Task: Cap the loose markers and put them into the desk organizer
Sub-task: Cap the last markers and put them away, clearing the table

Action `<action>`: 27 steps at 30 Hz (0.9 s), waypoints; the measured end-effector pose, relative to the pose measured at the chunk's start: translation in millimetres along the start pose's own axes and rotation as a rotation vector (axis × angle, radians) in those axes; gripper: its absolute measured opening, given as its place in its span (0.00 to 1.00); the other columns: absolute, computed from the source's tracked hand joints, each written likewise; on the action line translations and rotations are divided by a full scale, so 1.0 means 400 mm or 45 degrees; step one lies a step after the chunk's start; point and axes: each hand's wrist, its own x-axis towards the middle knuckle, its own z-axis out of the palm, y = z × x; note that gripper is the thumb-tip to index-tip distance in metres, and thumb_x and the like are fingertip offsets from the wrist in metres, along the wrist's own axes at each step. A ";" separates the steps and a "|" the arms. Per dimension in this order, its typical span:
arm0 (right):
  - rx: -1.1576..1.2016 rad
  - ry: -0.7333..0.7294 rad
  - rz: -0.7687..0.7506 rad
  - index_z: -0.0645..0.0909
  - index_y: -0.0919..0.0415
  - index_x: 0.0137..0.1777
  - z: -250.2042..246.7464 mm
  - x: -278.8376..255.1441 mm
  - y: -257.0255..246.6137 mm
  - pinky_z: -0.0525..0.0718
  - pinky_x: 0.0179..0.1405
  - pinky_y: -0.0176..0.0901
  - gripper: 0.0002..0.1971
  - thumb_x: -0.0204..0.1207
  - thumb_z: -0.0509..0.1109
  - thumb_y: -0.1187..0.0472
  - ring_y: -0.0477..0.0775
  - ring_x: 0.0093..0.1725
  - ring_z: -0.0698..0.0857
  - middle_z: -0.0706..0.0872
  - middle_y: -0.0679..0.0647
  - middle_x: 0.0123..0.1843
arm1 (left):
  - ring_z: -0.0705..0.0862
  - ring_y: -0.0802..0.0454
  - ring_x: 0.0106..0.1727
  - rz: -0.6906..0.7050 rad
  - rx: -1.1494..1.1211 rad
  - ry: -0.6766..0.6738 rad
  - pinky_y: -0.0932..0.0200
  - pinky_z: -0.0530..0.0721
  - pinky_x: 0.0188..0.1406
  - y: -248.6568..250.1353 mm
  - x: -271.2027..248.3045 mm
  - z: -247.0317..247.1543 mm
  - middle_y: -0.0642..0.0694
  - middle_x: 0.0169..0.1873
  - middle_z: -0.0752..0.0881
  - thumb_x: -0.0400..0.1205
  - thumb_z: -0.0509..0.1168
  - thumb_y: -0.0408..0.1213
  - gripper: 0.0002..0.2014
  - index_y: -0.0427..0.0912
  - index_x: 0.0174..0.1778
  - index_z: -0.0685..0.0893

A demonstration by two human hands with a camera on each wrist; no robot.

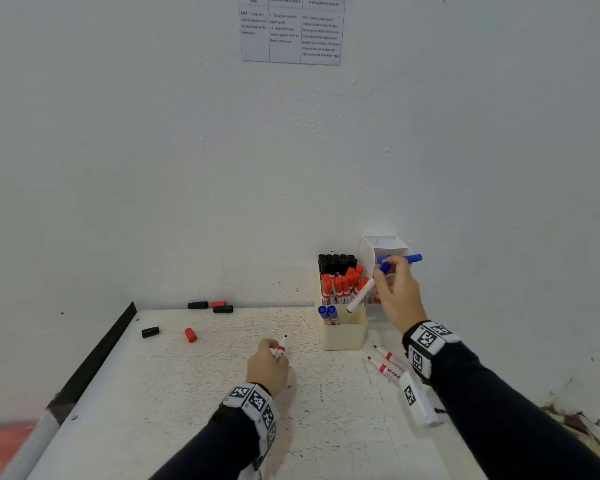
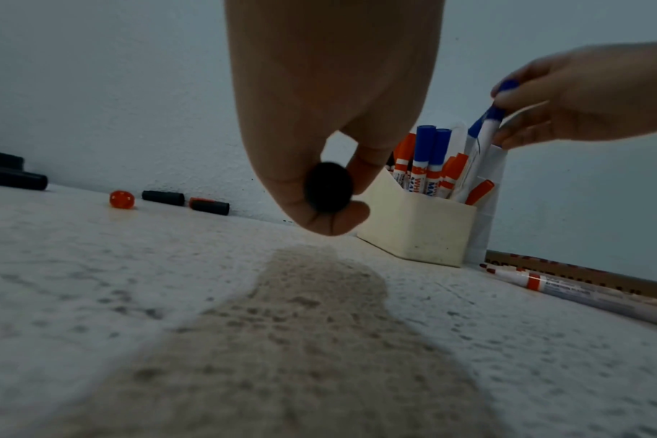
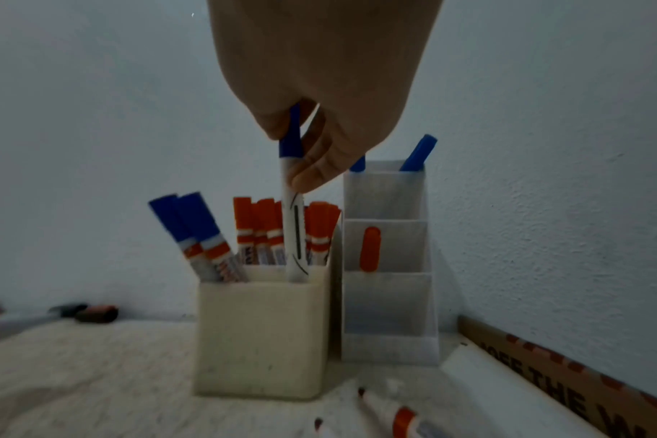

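My left hand (image 1: 274,349) hovers low over the middle of the table and grips an uncapped red marker (image 1: 281,347), tip pointing away; the left wrist view shows its dark butt end (image 2: 328,192). My right hand (image 1: 383,271) pinches a blue-capped marker (image 1: 361,296) near its cap (image 3: 291,139). The barrel's lower end dips into the cream desk organizer (image 1: 343,336) beside red, black and blue capped markers. Two more uncapped red markers (image 1: 387,368) lie right of the organizer.
Loose black and red caps lie by the wall (image 1: 210,305) and further left (image 1: 190,335). A clear tiered holder (image 3: 387,296) with blue markers stands behind the organizer. A white tagged box (image 1: 418,400) lies at right. A black strip (image 1: 97,358) borders the table's left edge.
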 end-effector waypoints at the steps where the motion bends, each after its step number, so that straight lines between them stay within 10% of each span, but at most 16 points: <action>1: -0.039 -0.070 0.006 0.72 0.57 0.54 0.001 -0.009 0.006 0.86 0.38 0.43 0.05 0.80 0.63 0.62 0.57 0.38 0.85 0.83 0.57 0.39 | 0.82 0.44 0.42 -0.017 -0.013 0.001 0.50 0.85 0.47 -0.002 -0.001 -0.003 0.35 0.55 0.84 0.83 0.57 0.34 0.16 0.39 0.67 0.71; 4: -0.148 -0.309 -0.011 0.75 0.56 0.55 0.019 -0.050 0.015 0.77 0.37 0.23 0.07 0.79 0.64 0.64 0.45 0.39 0.81 0.81 0.47 0.41 | 0.84 0.44 0.42 -0.044 -0.061 -0.008 0.51 0.86 0.48 -0.010 -0.003 -0.013 0.37 0.56 0.84 0.81 0.60 0.33 0.19 0.40 0.69 0.71; 12: -0.172 -0.653 0.156 0.77 0.61 0.64 0.081 -0.082 0.025 0.78 0.56 0.36 0.13 0.80 0.63 0.65 0.49 0.52 0.82 0.83 0.53 0.59 | 0.83 0.45 0.60 -0.053 0.012 0.020 0.57 0.80 0.61 -0.038 -0.003 -0.058 0.42 0.61 0.84 0.81 0.60 0.30 0.18 0.38 0.67 0.79; 16: -0.225 -0.270 0.009 0.76 0.62 0.62 0.109 -0.102 0.006 0.71 0.59 0.27 0.13 0.77 0.64 0.66 0.48 0.58 0.77 0.75 0.50 0.58 | 0.86 0.45 0.50 -0.094 -0.069 0.051 0.52 0.88 0.49 -0.053 -0.001 -0.087 0.41 0.59 0.85 0.82 0.60 0.33 0.18 0.39 0.69 0.77; 20: -0.146 0.083 -0.427 0.77 0.65 0.44 0.178 -0.102 -0.098 0.70 0.45 0.20 0.08 0.75 0.58 0.61 0.43 0.41 0.72 0.74 0.48 0.43 | 0.83 0.50 0.32 -0.125 -0.136 0.116 0.60 0.83 0.28 -0.079 0.000 -0.155 0.40 0.51 0.85 0.83 0.61 0.35 0.17 0.38 0.68 0.75; 27: -0.101 -0.933 -0.173 0.83 0.61 0.56 0.467 -0.117 -0.233 0.70 0.50 0.32 0.11 0.77 0.62 0.66 0.43 0.47 0.80 0.83 0.53 0.53 | 0.84 0.47 0.37 -0.236 -0.077 0.246 0.59 0.85 0.27 -0.203 0.017 -0.345 0.42 0.52 0.85 0.82 0.61 0.36 0.16 0.42 0.65 0.78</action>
